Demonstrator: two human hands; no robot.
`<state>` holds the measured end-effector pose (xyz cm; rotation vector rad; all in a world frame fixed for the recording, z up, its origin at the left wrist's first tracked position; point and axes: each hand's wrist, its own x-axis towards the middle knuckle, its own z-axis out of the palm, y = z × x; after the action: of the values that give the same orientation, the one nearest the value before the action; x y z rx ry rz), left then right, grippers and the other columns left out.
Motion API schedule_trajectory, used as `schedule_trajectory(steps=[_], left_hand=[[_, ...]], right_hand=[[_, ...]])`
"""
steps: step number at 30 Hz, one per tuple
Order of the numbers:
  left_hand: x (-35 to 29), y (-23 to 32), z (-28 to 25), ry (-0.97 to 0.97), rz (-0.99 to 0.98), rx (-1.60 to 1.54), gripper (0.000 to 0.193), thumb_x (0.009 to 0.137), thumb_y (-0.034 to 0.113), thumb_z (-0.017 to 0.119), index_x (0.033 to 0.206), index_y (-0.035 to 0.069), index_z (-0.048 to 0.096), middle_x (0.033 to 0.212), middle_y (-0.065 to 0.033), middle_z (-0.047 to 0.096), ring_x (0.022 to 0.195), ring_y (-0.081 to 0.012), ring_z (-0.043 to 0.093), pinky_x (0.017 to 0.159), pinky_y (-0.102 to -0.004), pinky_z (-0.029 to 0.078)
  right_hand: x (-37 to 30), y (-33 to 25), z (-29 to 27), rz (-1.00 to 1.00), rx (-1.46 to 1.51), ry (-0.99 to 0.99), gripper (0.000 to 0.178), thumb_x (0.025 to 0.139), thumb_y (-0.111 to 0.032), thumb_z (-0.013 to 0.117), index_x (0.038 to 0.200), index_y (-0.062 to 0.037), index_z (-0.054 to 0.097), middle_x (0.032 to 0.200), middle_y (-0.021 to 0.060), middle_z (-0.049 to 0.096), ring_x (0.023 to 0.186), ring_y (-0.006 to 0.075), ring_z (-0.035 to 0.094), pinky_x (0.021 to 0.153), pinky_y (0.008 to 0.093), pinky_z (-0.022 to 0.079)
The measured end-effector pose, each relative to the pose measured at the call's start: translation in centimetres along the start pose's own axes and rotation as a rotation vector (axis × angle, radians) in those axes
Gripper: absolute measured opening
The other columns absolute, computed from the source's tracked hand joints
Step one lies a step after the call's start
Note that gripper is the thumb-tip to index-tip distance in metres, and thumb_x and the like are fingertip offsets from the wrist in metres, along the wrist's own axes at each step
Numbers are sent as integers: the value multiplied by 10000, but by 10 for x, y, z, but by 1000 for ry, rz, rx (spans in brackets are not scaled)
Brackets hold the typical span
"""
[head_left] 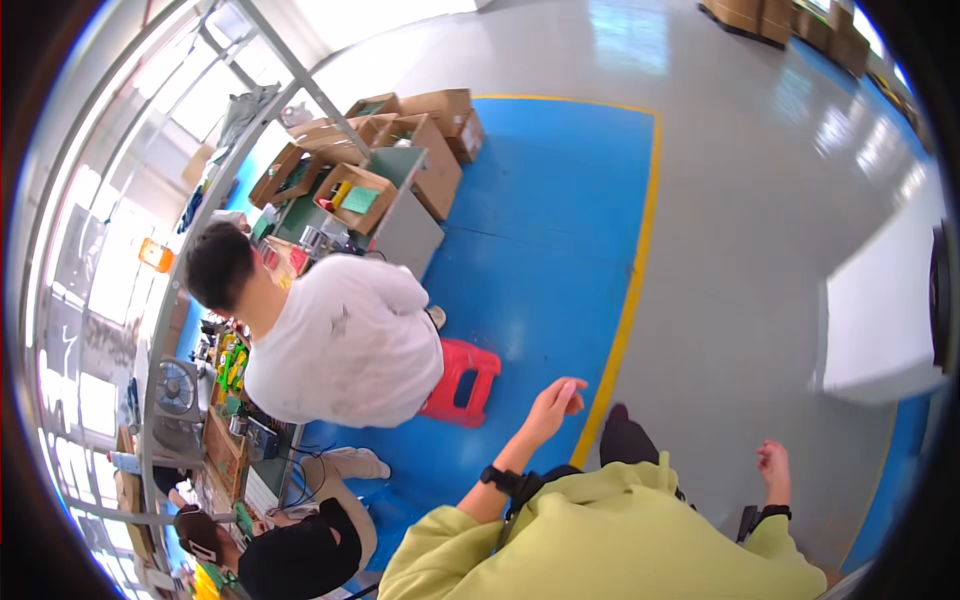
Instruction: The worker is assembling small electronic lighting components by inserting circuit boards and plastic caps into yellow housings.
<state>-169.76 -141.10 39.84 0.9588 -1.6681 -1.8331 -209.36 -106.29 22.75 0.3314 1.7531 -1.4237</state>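
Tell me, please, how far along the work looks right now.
Nothing looks done yet. In hand: nothing; the left hand is open above the blue floor, the right hand curled and empty. Left: everything on the workbench, out of reach beside the red stool.

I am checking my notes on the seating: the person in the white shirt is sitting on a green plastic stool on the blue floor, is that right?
Not quite: the stool is red, not green, as the head view shows. The person in the white shirt does sit on it, on the blue floor.

open brown cardboard boxes (400,130) | on and beside grey bench | more cartons (770,18) top right
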Motion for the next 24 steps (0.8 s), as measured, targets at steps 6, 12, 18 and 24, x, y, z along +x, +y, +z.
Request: schedule_trajectory(steps=[6,12,18,24], left_hand=[[85,21,-93,342,-173,-27,283,881,252,395,825,13,536,624,-12,506,574,-77,477,547,-217,410],[304,57,-187,471,-156,106,225,867,196,412,867,16,547,655,-32,538,593,-92,499,561,-219,412],[555,159,-189,239,-48,123,196,862,158,391,819,13,516,612,-67,539,577,-154,521,556,-268,413],[763,191,-280,359,-181,175,191,860,168,396,813,27,516,555,-43,488,525,-119,469,501,-261,387]], right_hand=[[65,-235,327,-158,-350,-578,209,810,-283,501,784,-76,522,577,-3,476,493,75,433,433,205,347],[172,-376,580,-316,-460,-794,222,828,-279,481,815,-64,535,579,-2,491,476,64,420,433,193,342],[286,-501,613,-169,-474,-416,200,823,-278,492,800,-84,538,552,-15,468,428,65,386,376,185,304],[453,-669,731,-179,-411,-75,180,788,-243,481,712,-89,534,513,-12,451,416,70,378,364,197,295]])
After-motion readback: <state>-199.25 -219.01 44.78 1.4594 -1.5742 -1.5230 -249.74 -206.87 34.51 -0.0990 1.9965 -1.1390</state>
